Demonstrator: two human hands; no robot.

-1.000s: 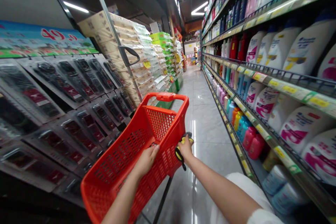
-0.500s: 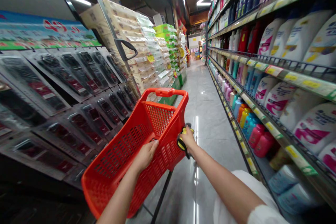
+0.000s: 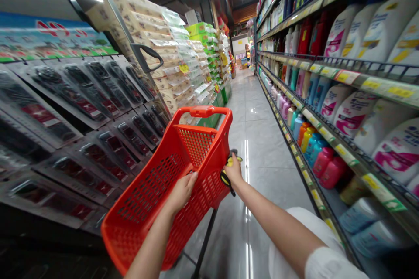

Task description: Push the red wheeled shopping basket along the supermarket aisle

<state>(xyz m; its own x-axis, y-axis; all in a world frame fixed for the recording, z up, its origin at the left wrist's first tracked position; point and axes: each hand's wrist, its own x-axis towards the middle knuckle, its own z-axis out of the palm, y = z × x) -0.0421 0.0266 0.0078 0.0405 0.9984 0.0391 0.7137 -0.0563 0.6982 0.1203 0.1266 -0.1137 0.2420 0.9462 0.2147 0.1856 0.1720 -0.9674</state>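
Note:
A red plastic shopping cart basket (image 3: 203, 183) with lattice walls stands slantwise in front of me on dark legs. My left hand (image 3: 183, 189) is closed over its near side rim, thumb on top, with the fingertips partly hidden. Just right of the basket, my right hand (image 3: 233, 171) is wrapped round a small yellow-and-black object (image 3: 225, 178) with a dark loop; its exact kind is unclear. Across the far end of the cart runs a red handle bar (image 3: 203, 112), which neither hand touches. A red lattice flap (image 3: 196, 139) lies below that bar.
Shelves of shampoo bottles (image 3: 355, 113) line the right side. To the left hang packaged black items (image 3: 88, 78) on a rack, beside stacked beige tissue packs (image 3: 140, 22) and a metal pole with a dark loop handle (image 3: 147, 57). A grey tiled floor (image 3: 262, 139) runs ahead.
My view has shifted slightly, so the left rack and tissue packs sit further left in the picture. Both hands keep their holds, and the cart stays nearly in place before me.

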